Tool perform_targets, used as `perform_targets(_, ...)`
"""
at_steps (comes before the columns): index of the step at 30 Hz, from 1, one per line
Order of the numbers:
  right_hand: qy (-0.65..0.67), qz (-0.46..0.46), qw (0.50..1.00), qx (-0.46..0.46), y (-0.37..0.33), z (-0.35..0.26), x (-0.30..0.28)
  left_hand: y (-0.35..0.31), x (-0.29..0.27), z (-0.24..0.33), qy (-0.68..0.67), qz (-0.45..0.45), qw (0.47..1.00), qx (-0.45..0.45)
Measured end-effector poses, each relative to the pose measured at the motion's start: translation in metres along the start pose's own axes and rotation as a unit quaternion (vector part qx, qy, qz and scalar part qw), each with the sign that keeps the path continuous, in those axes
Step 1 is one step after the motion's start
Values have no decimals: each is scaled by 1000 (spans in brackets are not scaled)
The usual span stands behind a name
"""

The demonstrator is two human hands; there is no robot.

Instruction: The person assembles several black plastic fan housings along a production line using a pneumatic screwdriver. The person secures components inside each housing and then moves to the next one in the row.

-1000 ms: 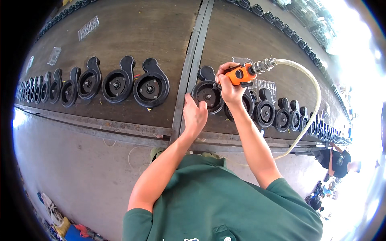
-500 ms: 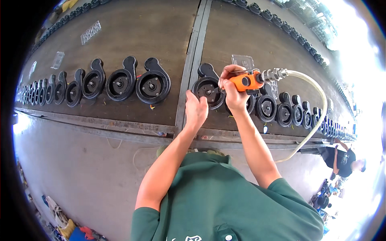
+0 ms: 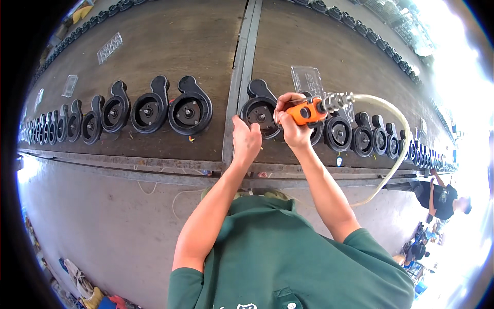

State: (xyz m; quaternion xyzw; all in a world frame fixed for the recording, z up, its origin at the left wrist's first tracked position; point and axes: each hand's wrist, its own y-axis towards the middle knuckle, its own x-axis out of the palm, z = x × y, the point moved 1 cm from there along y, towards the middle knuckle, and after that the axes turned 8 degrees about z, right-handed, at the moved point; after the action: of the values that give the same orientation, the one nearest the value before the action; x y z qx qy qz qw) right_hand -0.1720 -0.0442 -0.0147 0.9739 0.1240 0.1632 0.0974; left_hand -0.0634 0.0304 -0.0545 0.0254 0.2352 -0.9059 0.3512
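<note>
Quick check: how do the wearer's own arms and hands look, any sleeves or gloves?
The left hand and right hand are bare, without gloves. Both forearms are uncovered, with no watch or band showing; the short sleeves are plain dark green.

no readable text, white marking (image 3: pixel 246 306) on shirt (image 3: pixel 288 247)

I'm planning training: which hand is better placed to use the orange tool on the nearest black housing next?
The right hand, probably: it holds the orange tool beside the black housing. The left hand shows no tool and is at that housing's near rim.
</note>
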Motion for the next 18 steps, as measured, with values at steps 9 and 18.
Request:
perform_targets(9,-25,-65,997,-30,-10,7,1,10,4,-22,46,11,999,-7)
perform_targets(18,-38,-8,999,-37,-10,3,8,6,2,-15,36,13,999,6)
